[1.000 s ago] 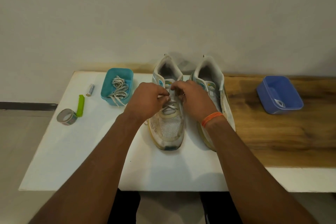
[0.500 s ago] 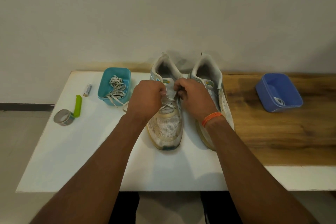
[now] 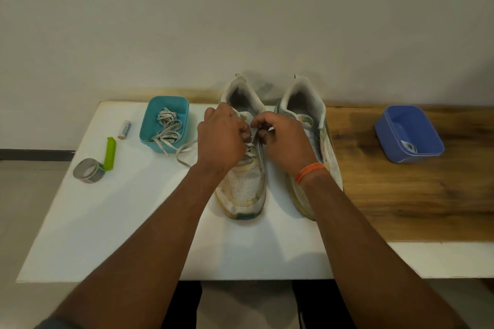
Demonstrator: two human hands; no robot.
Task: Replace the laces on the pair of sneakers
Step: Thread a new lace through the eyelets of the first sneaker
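Two worn white sneakers stand side by side on the white board, toes toward me: the left sneaker (image 3: 244,189) and the right sneaker (image 3: 303,100). My left hand (image 3: 220,139) and my right hand (image 3: 284,139) meet over the left sneaker's eyelets, each pinching its white lace (image 3: 251,153). One loose lace end (image 3: 184,155) trails out to the left across the board. A teal tub (image 3: 165,111) behind it holds a bundle of white laces (image 3: 167,128). The right sneaker's lacing is mostly hidden by my right hand.
A tape roll (image 3: 88,171), a green clip (image 3: 110,153) and a small battery (image 3: 124,129) lie at the board's left. A blue tub (image 3: 409,133) sits on the wooden tabletop (image 3: 401,195) to the right. A wall rises right behind the sneakers.
Both hands have shifted slightly up the left sneaker toward its tongue, still working the lace. A loose lace end now lies out to the left of my left wrist.
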